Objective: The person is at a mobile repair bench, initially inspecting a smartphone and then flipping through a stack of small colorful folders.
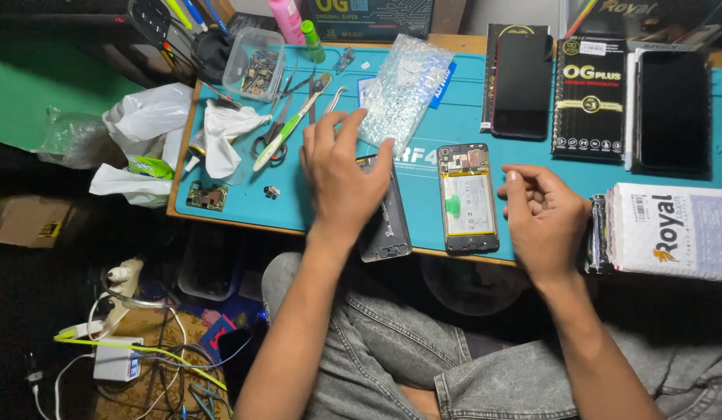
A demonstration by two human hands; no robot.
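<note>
Covering a dark phone frame (388,225) at the tabletop's (423,167) near edge, the left hand (341,175) spreads its fingers wide; just right lies an opened phone (468,198). The right hand (544,214) rests loosely curled, empty. Disassembly appears underway; gripping the frame seemingly comes next.

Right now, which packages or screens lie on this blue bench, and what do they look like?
Black flat box with gold print: back right, upright rectangle.
White padded package with orange emblem: right edge, beside the right hand.
Bubble-wrap pouch: back centre, silvery.
Dark phone screen: far right, glossy black.
</note>
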